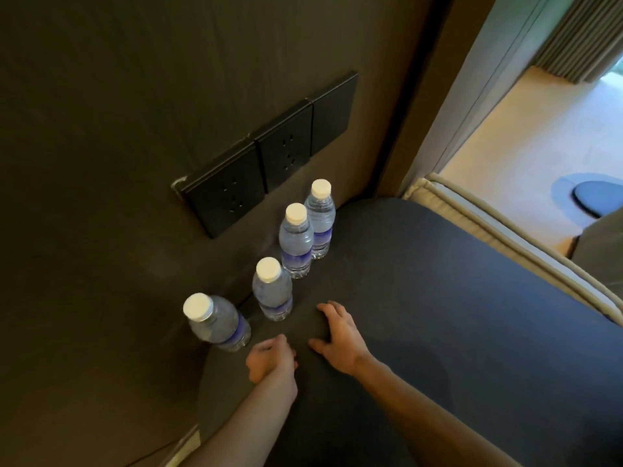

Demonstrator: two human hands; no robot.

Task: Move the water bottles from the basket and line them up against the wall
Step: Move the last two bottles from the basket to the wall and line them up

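Note:
Several clear water bottles with white caps and blue labels stand in a row along the dark wall (118, 129) on a dark round tabletop (438, 281). The farthest bottle (320, 219) and the one beside it (296, 242) almost touch. A third bottle (272, 291) stands apart, and the nearest bottle (219, 323) looks blurred and tilted. My left hand (271, 360) is curled shut just right of the nearest bottle, holding nothing. My right hand (338, 335) lies flat on the tabletop, fingers spread. No basket is in view.
A black panel of wall sockets (269, 156) sits on the wall just above the bottles. A beige padded edge (505, 230) runs along the table's right side. Beyond it is a light floor with a dark round object (596, 197) and grey curtains (580, 38).

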